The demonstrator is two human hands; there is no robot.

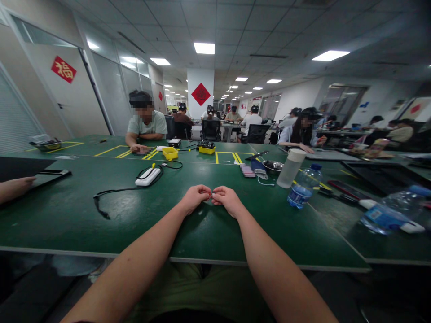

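Observation:
Both hands meet above the green table [134, 224], near the middle of the head view. My left hand [196, 198] is closed in a pinch, its fingertips at a tiny object too small to name. Facing it, my right hand [226, 199] is pinched too, with a small dark bit at its fingertips. The fingertips of the two hands nearly touch. What exactly lies between them I cannot make out. To the left of my hands rests a white power bank [148, 176] with a black cable [116, 192].
Right of my hands stand a frosted bottle [291, 169] and a water bottle [305, 186]; another bottle [390, 213] lies further right. Yellow trays [170, 153] and a metal bowl [273, 167] sit farther back. A person's hand [16, 188] shows at the left edge.

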